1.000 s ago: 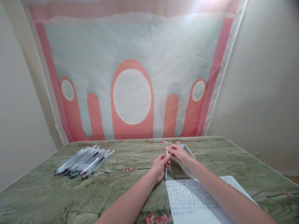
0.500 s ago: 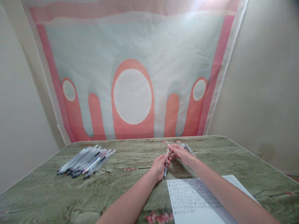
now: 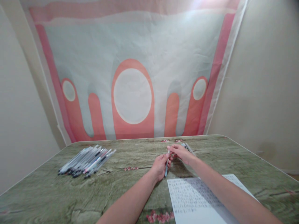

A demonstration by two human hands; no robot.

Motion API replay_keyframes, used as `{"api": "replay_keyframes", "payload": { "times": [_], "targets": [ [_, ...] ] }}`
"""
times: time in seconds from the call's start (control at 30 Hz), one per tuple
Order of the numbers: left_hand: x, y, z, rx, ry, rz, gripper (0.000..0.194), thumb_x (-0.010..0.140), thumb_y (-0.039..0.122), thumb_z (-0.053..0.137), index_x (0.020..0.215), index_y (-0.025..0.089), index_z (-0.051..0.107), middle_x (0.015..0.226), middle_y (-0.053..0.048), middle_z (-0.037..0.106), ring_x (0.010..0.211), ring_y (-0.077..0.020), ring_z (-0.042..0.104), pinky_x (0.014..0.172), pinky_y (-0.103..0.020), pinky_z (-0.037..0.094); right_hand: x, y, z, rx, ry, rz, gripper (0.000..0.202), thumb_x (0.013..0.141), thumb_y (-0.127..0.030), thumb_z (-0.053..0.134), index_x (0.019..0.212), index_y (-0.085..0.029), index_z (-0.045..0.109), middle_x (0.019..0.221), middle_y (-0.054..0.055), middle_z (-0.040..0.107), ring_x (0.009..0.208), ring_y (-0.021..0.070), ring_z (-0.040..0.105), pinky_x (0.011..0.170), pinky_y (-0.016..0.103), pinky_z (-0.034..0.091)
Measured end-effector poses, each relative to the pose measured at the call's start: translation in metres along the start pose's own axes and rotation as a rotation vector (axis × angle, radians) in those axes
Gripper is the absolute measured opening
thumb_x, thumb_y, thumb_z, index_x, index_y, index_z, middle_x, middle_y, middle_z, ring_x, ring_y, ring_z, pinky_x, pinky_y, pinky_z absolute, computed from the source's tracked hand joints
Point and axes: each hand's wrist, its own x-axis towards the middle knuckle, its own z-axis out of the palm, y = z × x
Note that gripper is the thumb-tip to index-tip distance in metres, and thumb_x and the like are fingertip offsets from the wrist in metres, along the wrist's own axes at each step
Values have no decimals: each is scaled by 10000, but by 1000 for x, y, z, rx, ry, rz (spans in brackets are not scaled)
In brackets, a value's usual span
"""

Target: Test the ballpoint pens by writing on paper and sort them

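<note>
Between my two hands is a slim pale pen, its lower end pointing down toward the table. My left hand is closed around the pen's middle. At the upper end, the fingertips of my right hand pinch the pen. A few more pens lie just beyond my right hand, partly hidden by it. Below my right forearm rests a white sheet of paper covered in rows of handwriting; the forearm hides part of it.
A pile of several pens, mostly clear-barrelled with dark ends, lies on the left of the table. The wood-patterned tabletop has printed pink blossoms. Behind its far edge hangs a cloth with orange and white shapes.
Almost nothing differs. Both hands keep their hold on the pen, with only a very slight shift of the fingers and the view.
</note>
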Motion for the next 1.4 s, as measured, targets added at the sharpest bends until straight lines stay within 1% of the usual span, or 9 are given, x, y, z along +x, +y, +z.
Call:
{"api": "replay_keyframes", "payload": {
  "times": [0.07, 0.2, 0.27, 0.4, 0.5, 0.73, 1.0, 1.17, 1.4],
  "targets": [
    [0, 0, 0, 1, 0, 2, 256, 680, 337, 636, 738, 97, 569, 652, -10, 546, 467, -14, 414, 442, -132, 314, 1, 1, 0, 10, 18, -18, 304, 622, -422, 677, 674, -135, 591, 627, 6, 583, 562, 82, 515, 510, 189, 396],
    [1, 0, 1, -7, 1, -4, 255, 690, 333, 628, 729, 89, 566, 648, -14, 542, 463, -15, 410, 435, -134, 311, 1, -1, -4, 103, -106, 11, 270, 646, -369, 674, 774, -136, 625, 734, 32, 613, 627, 87, 542, 545, 187, 415],
    [0, 0, 1, -6, 7, -7, 258, 688, 334, 631, 720, 87, 564, 652, -17, 544, 465, -15, 413, 437, -135, 313, 1, -2, -5, 124, -123, 28, 269, 672, -385, 649, 798, -148, 624, 784, 40, 621, 659, 95, 556, 545, 187, 422],
    [0, 1, 2, -23, -10, -2, 257, 675, 322, 646, 755, 89, 572, 652, -12, 542, 466, -15, 415, 436, -133, 313, 2, 1, -4, 66, -39, 26, 282, 667, -427, 642, 727, -155, 595, 686, 13, 608, 588, 89, 543, 504, 191, 413],
    [1, 0, 1, -17, -5, -12, 245, 685, 317, 636, 762, 93, 572, 652, -14, 545, 461, -17, 415, 439, -136, 321, 2, 1, -2, 34, 18, 12, 281, 635, -407, 674, 658, -144, 578, 612, -5, 580, 552, 76, 518, 501, 185, 403],
    [2, 0, 0, -8, 8, -12, 207, 718, 292, 607, 747, 90, 572, 664, -20, 555, 469, -16, 431, 449, -135, 337, 0, -6, -4, 78, -49, 27, 252, 641, -375, 674, 732, -145, 628, 700, 21, 603, 616, 80, 533, 506, 170, 403],
    [2, 0, 1, 8, 19, -17, 215, 715, 295, 610, 727, 85, 566, 653, -24, 556, 465, -21, 428, 444, -142, 339, 3, -2, -4, 5, 57, -9, 276, 593, -382, 703, 661, -135, 601, 603, -1, 570, 558, 74, 509, 490, 170, 395],
    [1, 0, 2, 20, 4, -41, 198, 729, 286, 592, 740, 89, 569, 656, -27, 565, 467, -20, 433, 433, -136, 323, 5, -5, -11, 20, 3, -29, 239, 654, -370, 661, 726, -144, 635, 701, 27, 602, 607, 81, 515, 494, 164, 400],
    [1, 0, 1, 49, 10, -35, 213, 713, 299, 604, 750, 91, 573, 668, -25, 569, 472, -18, 440, 436, -132, 322, 4, -13, -20, 72, 28, -42, 228, 665, -371, 645, 777, -175, 615, 835, 39, 625, 621, 83, 532, 496, 171, 408]
  ]
}}
